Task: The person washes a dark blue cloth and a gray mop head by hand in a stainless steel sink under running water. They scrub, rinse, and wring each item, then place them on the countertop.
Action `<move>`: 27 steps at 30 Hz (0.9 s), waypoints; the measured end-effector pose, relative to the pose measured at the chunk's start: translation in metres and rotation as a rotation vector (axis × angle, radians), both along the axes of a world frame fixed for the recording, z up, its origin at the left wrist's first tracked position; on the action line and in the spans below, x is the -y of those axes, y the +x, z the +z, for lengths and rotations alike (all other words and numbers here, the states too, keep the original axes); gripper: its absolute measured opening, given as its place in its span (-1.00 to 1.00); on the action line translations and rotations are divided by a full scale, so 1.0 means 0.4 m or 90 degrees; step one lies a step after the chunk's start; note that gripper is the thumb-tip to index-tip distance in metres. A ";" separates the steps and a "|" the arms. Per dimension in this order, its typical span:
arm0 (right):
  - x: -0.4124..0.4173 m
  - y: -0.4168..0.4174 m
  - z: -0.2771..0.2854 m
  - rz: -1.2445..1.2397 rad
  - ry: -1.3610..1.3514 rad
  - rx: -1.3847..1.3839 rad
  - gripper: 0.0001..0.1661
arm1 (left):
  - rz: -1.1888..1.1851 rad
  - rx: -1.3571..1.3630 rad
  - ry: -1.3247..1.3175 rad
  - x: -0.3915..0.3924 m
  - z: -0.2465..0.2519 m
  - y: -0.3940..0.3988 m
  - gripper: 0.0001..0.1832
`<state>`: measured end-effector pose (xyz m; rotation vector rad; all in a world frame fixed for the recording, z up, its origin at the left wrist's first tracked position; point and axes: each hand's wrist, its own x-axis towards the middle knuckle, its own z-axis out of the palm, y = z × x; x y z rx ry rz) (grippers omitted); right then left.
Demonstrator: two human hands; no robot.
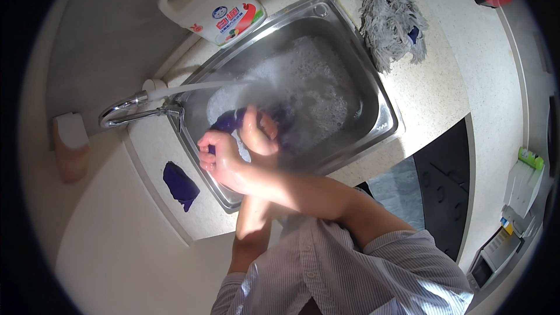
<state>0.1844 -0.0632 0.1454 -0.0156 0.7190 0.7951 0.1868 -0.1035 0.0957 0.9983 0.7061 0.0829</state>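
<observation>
My forearms cross over the stainless steel sink (390, 107). My right hand (223, 157), on the left of the picture, is closed round one part of a wet purple cloth (227, 121) near the sink's left rim. My left hand (258, 133) grips another part of it beside the foamy water (321, 92); the cloth's far part is blurred in the water. From the chrome faucet (127, 111) a stream (201, 87) runs into the basin above my hands. A second purple cloth (180, 186) lies crumpled on the counter left of the sink.
A large white detergent jug (218, 8) stands behind the sink. A grey string mop head (391, 24) lies on the counter to the right. A dispenser-like holder (71, 146) is at the far left. Dark cabinet fronts (442, 183) and a microwave-like appliance (483, 271) are at the right.
</observation>
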 end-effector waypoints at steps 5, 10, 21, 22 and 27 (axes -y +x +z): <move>-0.006 -0.005 -0.110 0.005 -0.061 -0.060 -0.83 | -0.007 -0.169 0.053 -0.008 -0.118 -0.062 -0.67; 0.203 -0.081 -0.291 0.468 -0.039 0.080 -0.10 | -0.049 -0.003 0.130 -0.179 -0.347 -0.338 -0.48; 0.283 0.080 -0.700 0.458 -1.319 1.078 -0.69 | 0.437 0.091 0.217 -0.481 0.047 -0.309 -0.51; 0.280 0.074 -0.707 0.498 -1.338 1.137 -0.69 | 0.341 0.083 0.182 -0.540 0.005 -0.343 -0.52; 0.287 0.026 -0.515 0.621 -0.902 0.911 -0.72 | -0.032 -0.172 0.412 -0.305 -0.056 -0.249 -0.57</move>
